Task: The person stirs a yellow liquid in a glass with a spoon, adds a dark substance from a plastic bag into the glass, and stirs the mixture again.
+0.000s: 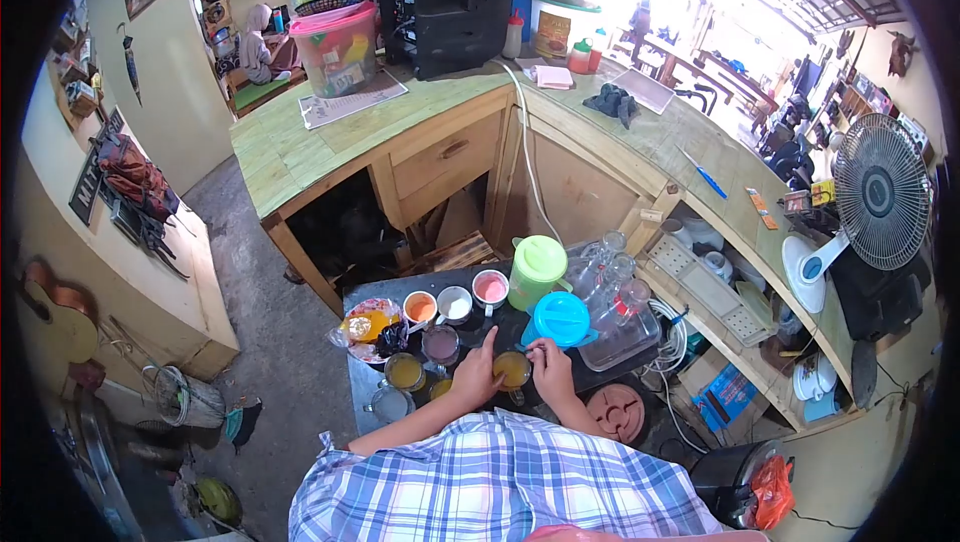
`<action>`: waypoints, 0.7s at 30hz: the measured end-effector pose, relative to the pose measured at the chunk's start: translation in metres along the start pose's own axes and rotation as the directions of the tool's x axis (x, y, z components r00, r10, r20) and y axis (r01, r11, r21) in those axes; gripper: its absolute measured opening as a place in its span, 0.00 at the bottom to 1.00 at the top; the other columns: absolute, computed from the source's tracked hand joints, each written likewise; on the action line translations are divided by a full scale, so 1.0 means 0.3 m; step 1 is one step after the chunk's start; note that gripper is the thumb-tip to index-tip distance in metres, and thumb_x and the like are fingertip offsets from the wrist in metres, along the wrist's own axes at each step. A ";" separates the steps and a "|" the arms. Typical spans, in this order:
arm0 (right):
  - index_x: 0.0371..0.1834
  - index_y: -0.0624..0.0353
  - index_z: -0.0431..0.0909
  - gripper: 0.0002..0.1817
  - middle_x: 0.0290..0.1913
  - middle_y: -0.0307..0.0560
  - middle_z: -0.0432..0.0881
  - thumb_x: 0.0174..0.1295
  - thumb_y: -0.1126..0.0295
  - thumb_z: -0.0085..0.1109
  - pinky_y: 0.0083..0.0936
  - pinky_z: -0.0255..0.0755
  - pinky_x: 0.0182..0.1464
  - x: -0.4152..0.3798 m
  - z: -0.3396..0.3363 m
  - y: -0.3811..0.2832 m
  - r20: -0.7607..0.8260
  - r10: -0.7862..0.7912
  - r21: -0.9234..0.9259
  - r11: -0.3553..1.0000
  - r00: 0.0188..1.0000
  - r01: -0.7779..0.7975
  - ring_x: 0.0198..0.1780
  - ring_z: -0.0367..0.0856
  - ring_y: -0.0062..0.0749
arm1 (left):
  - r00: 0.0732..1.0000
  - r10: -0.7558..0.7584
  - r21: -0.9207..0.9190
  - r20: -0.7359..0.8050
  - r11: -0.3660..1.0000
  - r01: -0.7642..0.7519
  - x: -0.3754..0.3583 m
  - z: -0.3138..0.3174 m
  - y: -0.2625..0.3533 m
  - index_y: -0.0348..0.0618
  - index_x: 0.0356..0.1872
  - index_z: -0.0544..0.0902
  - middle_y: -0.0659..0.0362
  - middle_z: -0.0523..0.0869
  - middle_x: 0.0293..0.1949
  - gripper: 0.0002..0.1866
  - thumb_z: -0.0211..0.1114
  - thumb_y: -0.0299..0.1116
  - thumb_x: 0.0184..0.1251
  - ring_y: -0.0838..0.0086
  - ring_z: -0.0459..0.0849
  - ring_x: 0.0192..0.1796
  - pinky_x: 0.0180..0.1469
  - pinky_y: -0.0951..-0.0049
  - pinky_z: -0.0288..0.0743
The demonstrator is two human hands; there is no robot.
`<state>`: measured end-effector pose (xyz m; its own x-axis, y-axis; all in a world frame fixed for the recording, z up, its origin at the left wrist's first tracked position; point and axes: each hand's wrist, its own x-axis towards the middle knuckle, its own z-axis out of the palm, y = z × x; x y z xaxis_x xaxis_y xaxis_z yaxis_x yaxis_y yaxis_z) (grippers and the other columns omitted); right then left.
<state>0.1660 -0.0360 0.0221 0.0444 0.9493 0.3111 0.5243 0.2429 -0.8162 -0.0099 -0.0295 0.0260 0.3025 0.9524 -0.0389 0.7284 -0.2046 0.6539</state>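
A glass mug of yellow drink (512,370) stands between my two hands on a dark tabletop. My left hand (474,380) is at its left side, index finger stretched out and the thumb near the rim. On its right, my right hand (550,372) has its fingertips pinched together close to the rim; what they hold, if anything, is too small to make out. Right behind are a blue lidded pitcher (561,319) and a green lidded pitcher (538,270). Left of my hands stand a mug of purple drink (440,345) and another yellow drink (404,372).
White mugs with orange (420,308), white (454,304) and pink (490,288) contents line the back. A plate with packets (370,329) sits left. Upturned glasses (605,282) crowd a clear tray on the right. A wooden counter (400,132) curves around; a fan (880,192) stands on it.
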 end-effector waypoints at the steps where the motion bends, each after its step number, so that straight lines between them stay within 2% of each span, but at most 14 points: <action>1: 0.40 0.65 0.72 0.04 0.33 0.49 0.81 0.67 0.77 0.47 0.28 0.76 0.35 0.011 0.011 -0.002 0.030 -0.009 0.011 1.000 1.000 0.008 0.33 0.84 0.33 | 0.999 0.020 -0.029 -0.049 0.999 -0.021 -0.002 0.001 -0.003 0.40 0.71 0.49 0.47 0.82 0.41 0.49 0.70 0.31 0.50 0.52 0.81 0.42 0.44 0.56 0.76; 5: 0.39 0.65 0.72 0.03 0.32 0.51 0.81 0.65 0.77 0.49 0.30 0.75 0.36 0.065 0.043 -0.025 0.103 -0.035 0.026 0.999 0.994 0.033 0.34 0.84 0.39 | 0.976 0.088 -0.079 -0.198 0.991 -0.105 -0.002 -0.002 -0.012 0.40 0.70 0.54 0.50 0.82 0.41 0.40 0.61 0.23 0.53 0.54 0.81 0.42 0.43 0.56 0.77; 7: 0.37 0.64 0.72 0.04 0.31 0.55 0.80 0.64 0.75 0.51 0.34 0.74 0.36 0.081 0.061 -0.048 0.207 -0.055 -0.037 0.997 0.977 0.064 0.34 0.82 0.46 | 0.967 0.099 -0.068 -0.234 0.991 -0.118 0.003 0.000 -0.017 0.40 0.69 0.56 0.51 0.82 0.42 0.39 0.59 0.22 0.53 0.54 0.81 0.42 0.43 0.57 0.76; 8: 0.37 0.64 0.72 0.04 0.31 0.55 0.80 0.64 0.75 0.51 0.34 0.74 0.36 0.090 0.071 -0.055 0.209 -0.059 -0.036 0.997 0.976 0.067 0.34 0.82 0.46 | 0.957 0.113 -0.056 -0.267 0.990 -0.132 0.004 0.000 -0.020 0.40 0.69 0.57 0.51 0.82 0.42 0.38 0.58 0.21 0.52 0.55 0.81 0.42 0.42 0.57 0.76; 10: 0.35 0.64 0.71 0.05 0.30 0.57 0.78 0.64 0.72 0.51 0.39 0.70 0.34 0.109 0.089 -0.061 0.238 -0.134 -0.063 0.986 0.962 0.153 0.33 0.79 0.53 | 0.949 0.123 -0.062 -0.290 0.987 -0.147 0.001 -0.011 -0.018 0.40 0.68 0.58 0.52 0.83 0.42 0.38 0.57 0.20 0.52 0.56 0.81 0.42 0.42 0.57 0.76; 14: 0.32 0.65 0.70 0.08 0.29 0.58 0.77 0.65 0.71 0.50 0.41 0.68 0.33 0.132 0.102 -0.072 0.277 -0.081 -0.037 0.995 0.958 0.095 0.33 0.77 0.57 | 0.925 0.132 -0.091 -0.355 0.980 -0.175 -0.009 -0.029 -0.018 0.43 0.67 0.61 0.52 0.83 0.41 0.36 0.56 0.18 0.52 0.56 0.82 0.42 0.43 0.59 0.77; 16: 0.31 0.66 0.70 0.11 0.29 0.60 0.77 0.66 0.69 0.50 0.41 0.67 0.32 0.129 0.105 -0.081 0.367 -0.105 -0.005 0.993 0.924 0.115 0.33 0.76 0.57 | 0.921 0.117 -0.117 -0.371 0.978 -0.172 -0.019 -0.059 -0.001 0.43 0.66 0.63 0.51 0.83 0.40 0.35 0.56 0.18 0.52 0.56 0.82 0.43 0.43 0.60 0.76; 20: 0.30 0.66 0.71 0.12 0.27 0.60 0.76 0.66 0.67 0.50 0.41 0.67 0.32 0.126 0.112 -0.091 0.371 -0.110 0.001 0.993 0.922 0.119 0.32 0.76 0.57 | 0.909 0.120 -0.204 -0.400 0.955 -0.216 -0.026 -0.076 0.002 0.42 0.63 0.67 0.49 0.83 0.40 0.31 0.53 0.16 0.54 0.54 0.82 0.43 0.45 0.59 0.75; 21: 0.29 0.66 0.71 0.13 0.28 0.61 0.76 0.66 0.66 0.49 0.43 0.67 0.33 0.132 0.114 -0.090 0.308 -0.101 -0.014 0.994 0.946 0.111 0.33 0.76 0.59 | 0.908 0.118 -0.205 -0.402 0.955 -0.215 -0.025 -0.071 -0.003 0.42 0.63 0.67 0.49 0.83 0.40 0.31 0.53 0.16 0.54 0.54 0.82 0.43 0.45 0.59 0.75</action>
<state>0.1246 0.0020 0.0398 -0.2727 0.9350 0.2267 0.5381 0.3435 -0.7697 -0.0260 -0.0317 0.0416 0.1136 0.9315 0.3455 0.5048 -0.3536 0.7875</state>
